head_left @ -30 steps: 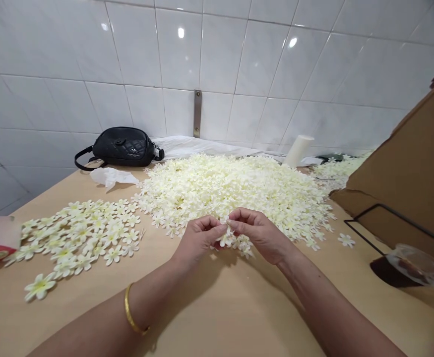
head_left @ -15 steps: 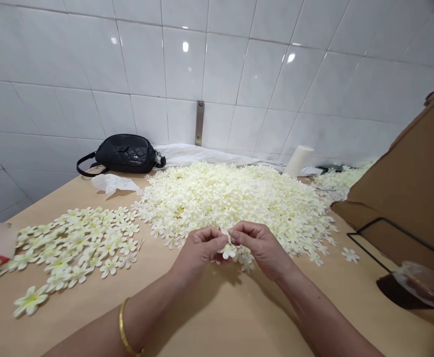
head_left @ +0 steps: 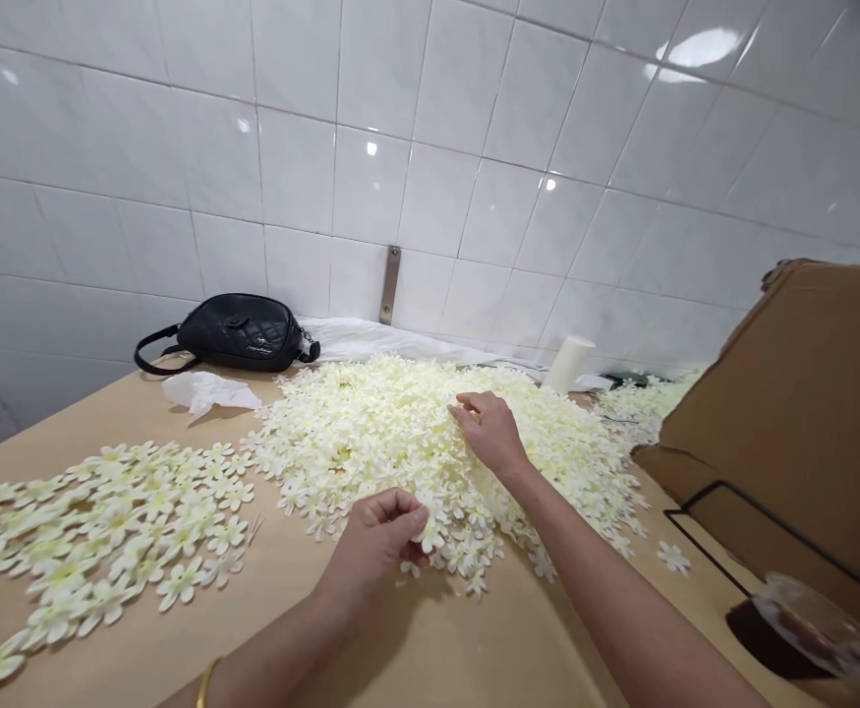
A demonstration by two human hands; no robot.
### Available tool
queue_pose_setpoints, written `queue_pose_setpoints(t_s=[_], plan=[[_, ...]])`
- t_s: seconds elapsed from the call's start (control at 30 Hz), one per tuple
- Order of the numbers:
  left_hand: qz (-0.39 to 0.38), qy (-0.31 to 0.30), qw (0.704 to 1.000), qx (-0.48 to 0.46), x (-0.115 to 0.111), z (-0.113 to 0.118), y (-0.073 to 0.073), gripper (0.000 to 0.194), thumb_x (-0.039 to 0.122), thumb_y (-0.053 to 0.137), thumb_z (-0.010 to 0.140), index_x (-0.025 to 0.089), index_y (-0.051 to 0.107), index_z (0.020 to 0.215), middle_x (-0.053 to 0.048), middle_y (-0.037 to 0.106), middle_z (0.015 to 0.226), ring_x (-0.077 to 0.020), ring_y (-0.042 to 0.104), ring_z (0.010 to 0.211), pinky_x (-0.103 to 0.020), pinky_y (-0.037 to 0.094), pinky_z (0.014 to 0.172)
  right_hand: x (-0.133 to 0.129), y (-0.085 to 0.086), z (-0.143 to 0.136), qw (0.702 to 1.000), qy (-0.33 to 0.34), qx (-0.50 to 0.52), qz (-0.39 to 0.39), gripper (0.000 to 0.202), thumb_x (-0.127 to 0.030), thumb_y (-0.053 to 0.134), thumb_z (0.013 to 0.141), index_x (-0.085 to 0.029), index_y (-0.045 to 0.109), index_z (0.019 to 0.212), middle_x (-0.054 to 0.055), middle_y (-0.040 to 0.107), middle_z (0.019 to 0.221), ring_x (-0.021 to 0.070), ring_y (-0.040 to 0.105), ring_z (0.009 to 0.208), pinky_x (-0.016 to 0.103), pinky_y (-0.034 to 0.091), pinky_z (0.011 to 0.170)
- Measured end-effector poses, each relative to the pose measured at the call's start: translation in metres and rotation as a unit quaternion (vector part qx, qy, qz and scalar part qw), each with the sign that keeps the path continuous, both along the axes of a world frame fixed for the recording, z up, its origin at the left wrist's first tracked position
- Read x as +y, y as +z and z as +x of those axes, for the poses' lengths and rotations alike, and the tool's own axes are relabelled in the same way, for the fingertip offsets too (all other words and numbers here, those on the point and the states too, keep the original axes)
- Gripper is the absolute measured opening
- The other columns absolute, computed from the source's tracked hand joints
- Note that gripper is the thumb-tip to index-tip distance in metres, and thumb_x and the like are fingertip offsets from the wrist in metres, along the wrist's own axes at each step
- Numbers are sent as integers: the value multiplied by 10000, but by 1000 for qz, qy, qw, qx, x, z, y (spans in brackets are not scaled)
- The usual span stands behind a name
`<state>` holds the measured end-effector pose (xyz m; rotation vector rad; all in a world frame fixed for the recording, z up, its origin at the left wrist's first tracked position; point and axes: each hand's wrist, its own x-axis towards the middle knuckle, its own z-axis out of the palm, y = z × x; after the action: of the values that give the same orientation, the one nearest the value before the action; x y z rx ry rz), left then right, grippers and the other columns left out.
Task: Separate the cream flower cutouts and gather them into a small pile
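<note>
Since the earlier frame, my right hand (head_left: 494,435) has let go of the pinch it shared with my left hand (head_left: 379,539) and moved away over the heap of flowers (head_left: 377,423). From my end of the feed, its thumb and forefinger look slightly apart at the tips; I cannot tell whether they touch a petal. My left fingers are clamped on a white flower (head_left: 433,528) at the near edge of the heap, its rounded petals showing beside the thumb.

I see the heap as a loose mound of thin, matte, cream-white blossoms, five-petalled where I can make them out, with yellowish centres. Left of it, flatter flowers (head_left: 127,521) with yellow throats overlap on the smooth, wood-coloured counter (head_left: 495,659). One stray blossom (head_left: 672,558) lies just right of it.

Behind the heap runs a wrinkled white sheet (head_left: 356,336), below glossy wall tiles (head_left: 289,157). A rounded, quilted black bag (head_left: 238,329) sits behind it to the left, near crumpled tissue (head_left: 209,391). A pale cylinder (head_left: 568,364) leans behind it to the right, and brown cardboard (head_left: 790,413) slants up beyond its right side.

My view has tilted up, so the heap appears lower than before.
</note>
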<state>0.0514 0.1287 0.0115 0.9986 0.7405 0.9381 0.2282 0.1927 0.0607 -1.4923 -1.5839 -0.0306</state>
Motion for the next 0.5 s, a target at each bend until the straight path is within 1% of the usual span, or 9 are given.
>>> queue_pose_setpoints(t_s=[0.03, 0.1, 0.17, 0.2, 0.23, 0.3, 0.4, 0.43, 0.5], plan=[[0, 3, 1000, 0, 0, 0, 1, 231, 315, 658, 608, 134, 516, 583, 49, 455, 513, -84, 498, 429, -230, 401, 488, -1, -1, -1, 1000, -6, -7, 4, 170, -295, 510, 732, -177, 621, 784, 69, 586, 790, 212, 486, 811, 342, 356, 736], [-1, 7, 1000, -5, 0, 0, 2, 233, 315, 662, 601, 134, 517, 577, 52, 442, 510, -81, 488, 426, -232, 406, 484, -13, 0, -4, 1000, -18, -16, 16, 195, -293, 479, 761, -177, 614, 840, 83, 582, 860, 227, 461, 881, 368, 332, 787], [-2, 9, 1000, -14, -1, 0, 4, 234, 310, 672, 588, 134, 519, 569, 53, 434, 509, -78, 476, 427, -233, 412, 484, -34, 2, -11, 1000, -15, -16, 22, 199, -298, 445, 792, -182, 602, 828, 75, 578, 856, 218, 458, 881, 356, 332, 789], [-4, 8, 1000, -19, -1, 0, 5, 233, 306, 677, 583, 134, 521, 565, 53, 433, 508, -75, 470, 428, -233, 414, 486, -46, 3, -16, 1000, -2, -11, 16, 203, -306, 430, 805, -186, 593, 803, 64, 576, 827, 204, 468, 845, 334, 347, 761], [-6, 6, 1000, -24, -2, 0, 6, 229, 303, 678, 582, 134, 524, 568, 50, 440, 510, -75, 470, 434, -232, 415, 491, -58, 3, -21, 1000, 22, 8, -3, 216, -316, 413, 820, -186, 581, 784, 52, 570, 789, 187, 476, 795, 310, 359, 720], [-4, -5, 1000, -28, -4, 0, 8, 216, 304, 670, 598, 134, 537, 590, 37, 476, 524, -81, 482, 454, -235, 418, 509, -79, 2, -30, 991, 90, 50, -85, 271, -347, 373, 842, -180, 549, 721, 28, 535, 699, 157, 463, 681, 274, 356, 623], [13, -18, 999, -24, -8, -1, 12, 205, 310, 656, 619, 132, 554, 610, 12, 521, 547, -100, 503, 495, -249, 429, 539, -97, -5, -38, 954, 179, 119, -208, 345, -393, 372, 835, -169, 476, 593, -17, 420, 573, 115, 385, 568, 242, 311, 540], [18, -17, 999, -21, -9, -1, 13, 203, 308, 656, 618, 131, 558, 608, 6, 526, 549, -104, 506, 505, -252, 432, 544, -99, -7, -39, 941, 198, 147, -231, 347, -397, 384, 827, -166, 464, 581, -25, 393, 561, 107, 368, 560, 237, 305, 535], [27, -9, 1000, -12, -10, -1, 15, 198, 302, 657, 614, 129, 564, 599, 4, 522, 540, -104, 496, 505, -249, 431, 537, -101, -11, -40, 924, 217, 196, -246, 308, -383, 418, 811, -160, 481, 609, -29, 394, 574, 102, 371, 574, 231, 311, 547]])
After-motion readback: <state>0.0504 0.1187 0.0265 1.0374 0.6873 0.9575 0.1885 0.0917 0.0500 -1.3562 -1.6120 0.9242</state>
